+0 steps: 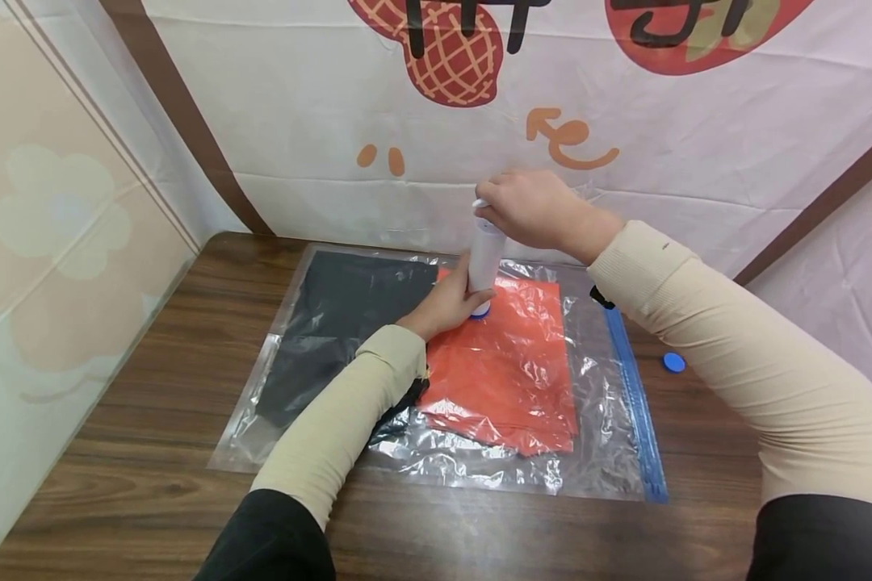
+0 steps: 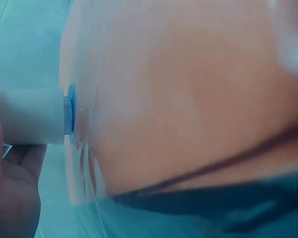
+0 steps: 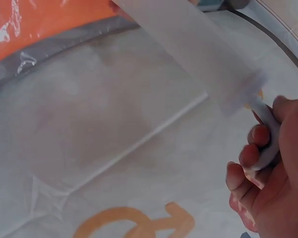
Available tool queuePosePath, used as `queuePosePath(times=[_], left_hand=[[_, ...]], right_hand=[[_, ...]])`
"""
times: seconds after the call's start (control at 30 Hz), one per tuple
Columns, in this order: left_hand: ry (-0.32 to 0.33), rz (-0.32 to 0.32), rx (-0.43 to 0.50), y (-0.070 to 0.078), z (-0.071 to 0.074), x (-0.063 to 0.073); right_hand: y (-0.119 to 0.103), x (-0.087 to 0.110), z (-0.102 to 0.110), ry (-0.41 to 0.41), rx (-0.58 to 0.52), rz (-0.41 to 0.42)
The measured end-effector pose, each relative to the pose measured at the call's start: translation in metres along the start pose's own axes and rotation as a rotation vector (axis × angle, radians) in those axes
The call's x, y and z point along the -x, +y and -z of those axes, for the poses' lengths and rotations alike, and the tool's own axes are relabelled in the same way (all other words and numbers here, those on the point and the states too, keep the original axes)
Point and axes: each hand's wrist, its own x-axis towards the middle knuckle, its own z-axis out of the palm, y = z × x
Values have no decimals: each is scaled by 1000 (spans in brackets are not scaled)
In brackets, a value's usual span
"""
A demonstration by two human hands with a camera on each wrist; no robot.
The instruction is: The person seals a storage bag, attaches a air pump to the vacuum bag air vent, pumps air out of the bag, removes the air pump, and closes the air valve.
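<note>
1 pump (image 1: pixel 485 262) | 1 bag (image 1: pixel 601 440) | 2 cloths (image 1: pixel 363 298) (image 1: pixel 501 371) | 1 cap (image 1: pixel 673 362) | 2 hands (image 1: pixel 445 303) (image 1: pixel 534 210)

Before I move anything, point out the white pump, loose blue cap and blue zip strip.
White pump (image 1: pixel 486 258), head view: barrel's middle.
Loose blue cap (image 1: pixel 673 362), head view: its flat face.
Blue zip strip (image 1: pixel 634 395), head view: its middle.

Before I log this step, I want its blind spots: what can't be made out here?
Head view: most of the handle of the white pump, hidden by the right hand.
Head view: part of the dark bundle, behind the left sleeve.
Head view: any marking on the blue cap, too small.
Left wrist: the pump's upper end, behind the left hand.
Right wrist: the pump's lower end, cut off by the top edge.
</note>
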Motion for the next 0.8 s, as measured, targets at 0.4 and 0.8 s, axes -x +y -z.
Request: queuePosePath(times=[0.4, 0.8], left_hand=[[7, 11, 14, -1, 0, -1], [1, 20, -22, -1, -1, -1]], right_hand=[[4, 0, 13, 29, -8, -8], [11, 2, 66, 167, 0, -40]])
